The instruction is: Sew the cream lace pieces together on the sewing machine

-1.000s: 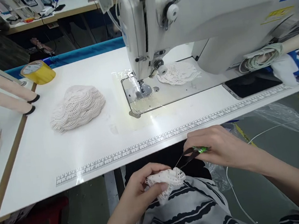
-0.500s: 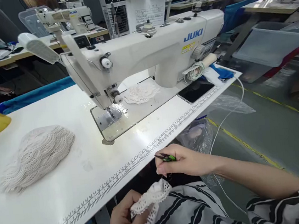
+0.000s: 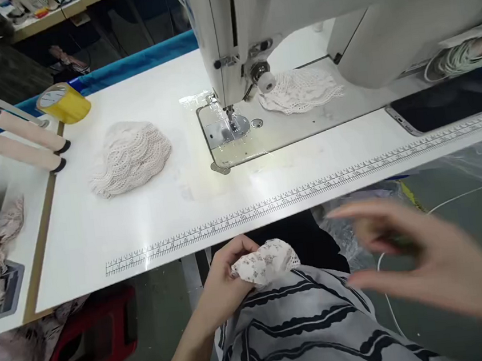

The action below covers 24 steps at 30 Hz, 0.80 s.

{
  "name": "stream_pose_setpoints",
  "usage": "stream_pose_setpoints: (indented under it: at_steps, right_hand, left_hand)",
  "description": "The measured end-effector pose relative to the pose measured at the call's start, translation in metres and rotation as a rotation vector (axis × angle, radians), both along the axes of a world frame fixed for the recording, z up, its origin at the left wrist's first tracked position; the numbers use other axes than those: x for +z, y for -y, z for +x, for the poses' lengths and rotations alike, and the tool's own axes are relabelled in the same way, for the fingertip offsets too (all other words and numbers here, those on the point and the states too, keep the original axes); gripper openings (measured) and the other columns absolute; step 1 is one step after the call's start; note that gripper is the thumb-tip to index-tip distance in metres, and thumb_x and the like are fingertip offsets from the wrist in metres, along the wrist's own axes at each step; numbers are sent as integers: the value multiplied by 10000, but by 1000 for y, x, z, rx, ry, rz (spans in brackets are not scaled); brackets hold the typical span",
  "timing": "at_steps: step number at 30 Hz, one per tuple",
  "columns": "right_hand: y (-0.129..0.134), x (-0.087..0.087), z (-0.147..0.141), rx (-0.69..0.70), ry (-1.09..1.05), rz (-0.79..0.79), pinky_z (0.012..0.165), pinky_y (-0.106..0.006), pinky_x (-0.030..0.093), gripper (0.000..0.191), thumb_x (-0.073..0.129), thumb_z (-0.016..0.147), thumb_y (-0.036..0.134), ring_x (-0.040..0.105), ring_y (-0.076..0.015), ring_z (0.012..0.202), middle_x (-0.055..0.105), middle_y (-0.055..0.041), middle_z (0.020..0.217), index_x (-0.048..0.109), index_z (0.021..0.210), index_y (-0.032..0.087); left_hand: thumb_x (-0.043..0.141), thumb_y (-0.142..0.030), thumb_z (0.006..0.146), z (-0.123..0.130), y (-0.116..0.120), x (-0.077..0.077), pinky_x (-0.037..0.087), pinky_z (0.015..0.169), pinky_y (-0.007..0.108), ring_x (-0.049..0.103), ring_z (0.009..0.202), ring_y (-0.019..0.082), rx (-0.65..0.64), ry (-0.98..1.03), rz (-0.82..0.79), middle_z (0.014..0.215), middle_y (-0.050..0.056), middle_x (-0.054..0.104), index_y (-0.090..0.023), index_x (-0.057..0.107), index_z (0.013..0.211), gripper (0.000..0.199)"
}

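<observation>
My left hand (image 3: 233,273) is closed around a crumpled piece of white lace fabric (image 3: 269,262) with a small print and eyelet edge, just above my lap. To its right, my right hand (image 3: 422,265) is smeared by motion, with thumb and forefinger spread wide; no tool shows in it. On the table left of the sewing machine (image 3: 227,50) lies a stack of pale lace pieces (image 3: 135,157). Another white lace piece (image 3: 300,90) rests on the machine bed, right of the needle.
A ruler strip (image 3: 245,219) runs along the table's front edge. A phone (image 3: 444,104) lies at the right. Yellow tape (image 3: 65,104) and thread cones (image 3: 18,149) are at the left. Below stands a red stool (image 3: 90,345); a white cable (image 3: 385,286) hangs at the right.
My view has turned down and left. My right hand has gone from holding thread snips near the lace to spread fingers farther right, the snips no longer visible. My left hand keeps the lace.
</observation>
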State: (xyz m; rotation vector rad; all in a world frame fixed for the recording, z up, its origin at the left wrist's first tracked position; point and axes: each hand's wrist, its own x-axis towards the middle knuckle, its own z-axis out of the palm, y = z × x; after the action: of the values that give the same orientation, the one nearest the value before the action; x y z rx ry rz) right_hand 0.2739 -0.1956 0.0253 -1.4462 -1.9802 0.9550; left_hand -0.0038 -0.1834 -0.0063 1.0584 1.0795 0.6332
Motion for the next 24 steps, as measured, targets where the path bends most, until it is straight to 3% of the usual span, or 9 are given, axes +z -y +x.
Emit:
stream_pose_setpoints:
  at_steps: [2,4,5,8,12,15,20,22,24]
  right_hand:
    - [5,-12,-41,149,-59,-29,480,-253,471,558,717,817,325,572,-146,588,630,2,792,480,1322,332]
    - [2,-22,-66,170,-170,43,514,-248,468,365,592,886,221,596,-130,628,689,-33,968,551,1242,288]
    - [-2,-24,-71,144,-244,79,486,-239,437,262,551,900,197,572,-117,584,697,-29,915,605,1148,262]
    - [-18,-23,-69,22,-307,-42,436,-236,352,145,512,936,250,484,-103,499,630,4,692,644,878,231]
    - [-33,-17,-58,-128,-299,-100,458,-256,282,398,530,941,396,339,-103,492,374,35,546,445,597,215]
    - [-32,-19,-51,-126,-224,-118,468,-266,261,413,553,931,424,296,-102,497,343,39,560,424,598,214]
    - [-24,-17,-39,-217,-146,43,470,-273,305,90,635,891,342,344,-117,481,363,59,569,619,951,277]
    - [-21,-11,-41,-216,-144,136,466,-274,319,87,642,888,295,365,-116,467,389,60,546,647,975,298]
    - [-19,-6,-47,-110,-155,141,437,-270,325,76,648,883,274,397,-107,447,493,49,553,686,945,295]
  left_hand:
    - [643,-260,809,6,0,1,388,578,213,460,642,105,-3,23,34,742,-5,540,-180,563,786,115]
    - [663,-236,791,9,1,2,381,567,203,445,630,98,4,21,66,735,-14,525,-181,547,782,128]
    - [675,-220,776,9,2,3,374,553,195,442,619,93,18,3,80,726,-19,518,-182,538,777,142]
    - [679,-198,770,4,4,4,396,539,180,508,649,105,79,-76,108,755,-14,559,-193,552,826,139]
    - [662,-299,846,-3,8,1,536,733,277,639,931,202,27,-87,96,1027,63,671,-217,616,1057,231]
    - [649,-362,869,-6,11,-3,545,824,352,646,980,240,-5,-39,37,1060,90,685,-200,644,1097,280]
    - [584,-387,904,-5,14,-3,471,596,281,550,637,157,18,-61,51,758,40,632,-190,654,879,210]
    - [567,-352,907,-2,14,-1,413,550,259,481,600,134,-11,-85,78,711,22,579,-185,618,825,193]
    - [546,-300,905,2,13,1,370,543,247,434,609,124,-40,-97,102,709,14,533,-178,575,801,163]
